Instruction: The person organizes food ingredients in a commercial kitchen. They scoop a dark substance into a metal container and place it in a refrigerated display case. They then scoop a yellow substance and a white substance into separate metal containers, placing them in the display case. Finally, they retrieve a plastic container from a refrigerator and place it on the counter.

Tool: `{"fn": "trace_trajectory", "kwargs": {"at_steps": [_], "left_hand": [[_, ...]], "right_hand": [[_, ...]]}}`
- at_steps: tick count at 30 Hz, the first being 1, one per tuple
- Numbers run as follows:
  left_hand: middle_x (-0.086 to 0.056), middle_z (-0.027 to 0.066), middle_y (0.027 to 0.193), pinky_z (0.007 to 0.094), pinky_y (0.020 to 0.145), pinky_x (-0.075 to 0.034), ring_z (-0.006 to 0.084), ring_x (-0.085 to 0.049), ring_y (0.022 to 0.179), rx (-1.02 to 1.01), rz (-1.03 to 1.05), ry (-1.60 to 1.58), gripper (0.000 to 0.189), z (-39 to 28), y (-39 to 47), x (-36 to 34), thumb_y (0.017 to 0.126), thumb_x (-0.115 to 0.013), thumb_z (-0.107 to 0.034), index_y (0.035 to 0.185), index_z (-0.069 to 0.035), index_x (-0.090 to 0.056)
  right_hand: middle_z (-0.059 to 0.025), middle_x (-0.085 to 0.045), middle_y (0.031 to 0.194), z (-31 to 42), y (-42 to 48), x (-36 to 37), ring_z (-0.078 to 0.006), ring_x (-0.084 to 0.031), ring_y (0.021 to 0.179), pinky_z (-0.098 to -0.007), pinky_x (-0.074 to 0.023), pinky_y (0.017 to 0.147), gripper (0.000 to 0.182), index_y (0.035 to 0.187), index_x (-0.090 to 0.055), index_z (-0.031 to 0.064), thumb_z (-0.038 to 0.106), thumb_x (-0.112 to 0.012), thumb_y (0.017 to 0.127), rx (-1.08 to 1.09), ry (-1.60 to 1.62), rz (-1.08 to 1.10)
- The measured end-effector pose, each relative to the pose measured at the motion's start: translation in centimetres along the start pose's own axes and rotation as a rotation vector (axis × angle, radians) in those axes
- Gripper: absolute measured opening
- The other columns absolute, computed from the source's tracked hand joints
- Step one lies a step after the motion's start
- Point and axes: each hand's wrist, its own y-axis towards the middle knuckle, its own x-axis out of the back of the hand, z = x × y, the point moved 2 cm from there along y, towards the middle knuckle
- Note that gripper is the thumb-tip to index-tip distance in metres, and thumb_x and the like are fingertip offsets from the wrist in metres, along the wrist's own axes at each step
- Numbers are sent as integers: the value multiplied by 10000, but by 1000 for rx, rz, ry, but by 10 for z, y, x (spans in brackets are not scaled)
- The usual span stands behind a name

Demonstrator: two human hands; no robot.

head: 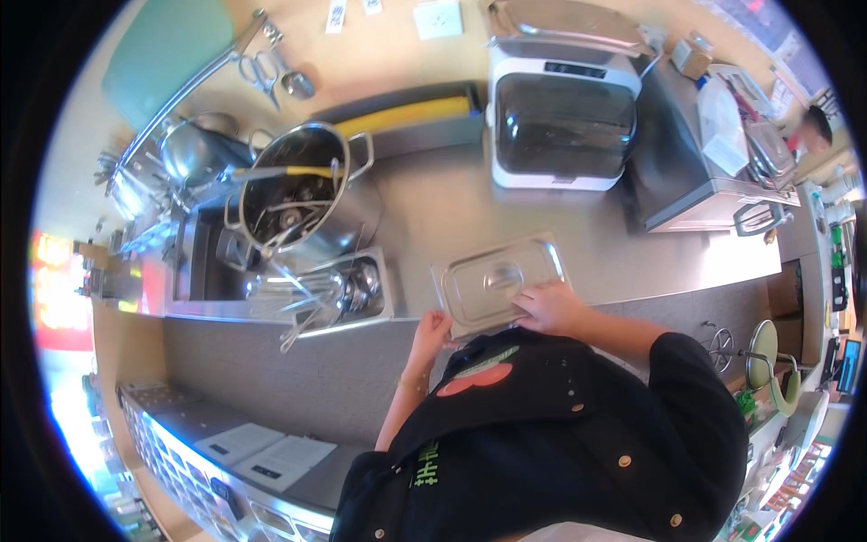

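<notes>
A rectangular stainless steel pan lid [474, 284] with a raised handle in its middle lies at the counter's front edge, close to my body. My left hand [432, 330] touches its near left corner, fingers curled at the edge. My right hand [550, 306] rests on the lid's near right part, fingers bent; whether it grips the rim cannot be told. Left of the lid stands a steel pan [387, 288] with whisks and ladles. Behind that pan is a tall steel stockpot [349, 217] holding utensils, with a yellow-handled tool across its top.
A white countertop cabinet with a dark window [565, 125] stands at the back. Scissors [259, 73] and a ladle hang from a wall rail at the left. A sink [203, 254] lies behind the utensil pan. A person [813, 129] is partly visible far right.
</notes>
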Motion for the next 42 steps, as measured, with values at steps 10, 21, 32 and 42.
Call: {"fn": "trace_trajectory", "kwargs": {"at_steps": [10, 21, 32, 42], "left_hand": [[-608, 60, 822, 283, 542, -526, 139, -592, 646, 179, 76, -109, 343, -18, 5, 2, 976, -466, -387, 1073, -65, -535], [-627, 44, 1032, 257, 702, -477, 116, -607, 894, -202, -192, 177, 359, -57, 0, 6, 981, -485, -382, 1158, -74, -538], [-619, 0, 980, 220, 667, -433, 81, -573, 825, -69, -183, 215, 331, -39, -4, -12, 930, -591, -319, 1158, -80, -566], [-615, 44, 929, 241, 663, -446, 125, -592, 823, -199, -249, 99, 268, -42, 4, -7, 983, -495, -247, 1174, -63, -529]], "right_hand": [[-143, -635, 760, -39, 69, 2, -315, -631, 775, -450, -495, 661, 106, 747, -633, 82, 175, -596, 713, 78, 12, -2], [-55, -636, 890, -113, -59, 227, -144, -600, 788, -278, -488, 739, 308, 1035, -608, 19, 99, -690, 749, -11, 774, -453], [-82, -628, 1005, -143, -317, 255, -179, -593, 910, -313, -491, 817, 294, 1091, -582, 2, 97, -630, 817, -462, 763, -1263], [-106, -620, 1109, -271, -432, 334, -211, -588, 1020, -346, -494, 888, 285, 1141, -558, -13, 96, -574, 878, -413, 800, -1717]]}}
